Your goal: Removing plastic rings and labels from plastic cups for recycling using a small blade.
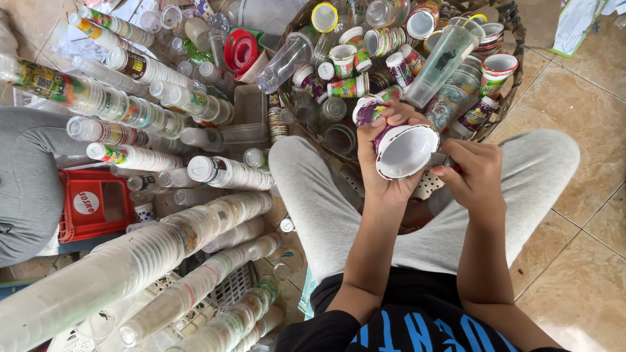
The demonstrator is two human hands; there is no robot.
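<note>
Seated on tiled floor (574,274), basket (515,39) far, stacks (130,261) left: left hand (381,156) clasping cup (404,151) mouth-up for inspection, right hand (476,173) fingers pinched narrow at rim.

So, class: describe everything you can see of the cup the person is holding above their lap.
The cup is a small plastic one, white inside, with a purple printed wrapper on its outer wall. It is empty and tipped on its side, so its round open mouth faces the camera. The left hand wraps around its body from behind, fingers over the top. The right hand touches the rim at the right edge with its fingertips. It sits above grey trousers, in front of a basket full of similar cups.
</note>
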